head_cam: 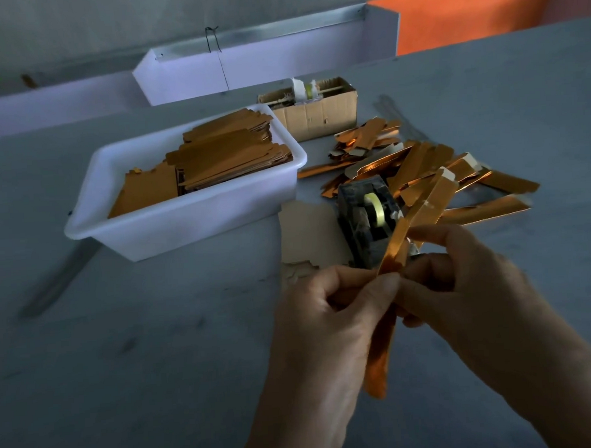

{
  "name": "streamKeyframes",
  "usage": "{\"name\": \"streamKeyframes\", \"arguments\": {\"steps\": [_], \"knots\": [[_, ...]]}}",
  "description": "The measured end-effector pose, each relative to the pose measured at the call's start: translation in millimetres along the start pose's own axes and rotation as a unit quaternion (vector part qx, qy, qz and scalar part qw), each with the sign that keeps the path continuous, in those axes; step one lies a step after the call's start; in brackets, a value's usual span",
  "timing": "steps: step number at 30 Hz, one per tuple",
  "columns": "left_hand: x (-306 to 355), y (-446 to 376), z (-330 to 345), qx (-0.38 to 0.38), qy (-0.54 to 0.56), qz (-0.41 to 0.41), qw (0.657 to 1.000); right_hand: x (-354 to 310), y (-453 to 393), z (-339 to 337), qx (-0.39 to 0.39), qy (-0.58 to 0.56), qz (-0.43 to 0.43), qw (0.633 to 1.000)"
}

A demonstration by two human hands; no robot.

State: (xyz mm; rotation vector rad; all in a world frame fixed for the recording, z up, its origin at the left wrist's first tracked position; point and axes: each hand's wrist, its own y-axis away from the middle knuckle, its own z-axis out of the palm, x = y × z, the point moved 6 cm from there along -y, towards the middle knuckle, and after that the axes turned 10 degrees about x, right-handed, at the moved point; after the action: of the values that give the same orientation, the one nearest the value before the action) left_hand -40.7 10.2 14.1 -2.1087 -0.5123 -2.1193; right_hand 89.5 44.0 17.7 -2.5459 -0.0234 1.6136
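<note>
Both the left hand (325, 324) and right hand (469, 284) pinched the gold foil strip (393, 250); a crisp fold likely needed even thumb pressure.

On the table (150, 338) ahead of me, a white tub (192, 225) holds stacked gold card blanks (223, 156). Behind it stands an open cardboard box (320, 116). To the tub's right lie a heap of loose gold strips (420, 160), a dark tape dispenser (361, 221) and a torn beige card (308, 230).
</note>
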Motion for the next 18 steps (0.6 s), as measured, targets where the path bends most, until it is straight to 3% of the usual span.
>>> {"name": "streamKeyframes", "arguments": {"steps": [10,18], "knots": [[-7.5,-1.0,-2.9,0.059,-0.006,0.013,0.998,-3.2,3.4,1.9,-0.005,0.032,0.007,0.999],[-9.5,4.9,-3.9,0.057,-0.005,0.017,0.998,-14.0,6.1,1.7,-0.007,0.174,-0.036,0.984]]}}
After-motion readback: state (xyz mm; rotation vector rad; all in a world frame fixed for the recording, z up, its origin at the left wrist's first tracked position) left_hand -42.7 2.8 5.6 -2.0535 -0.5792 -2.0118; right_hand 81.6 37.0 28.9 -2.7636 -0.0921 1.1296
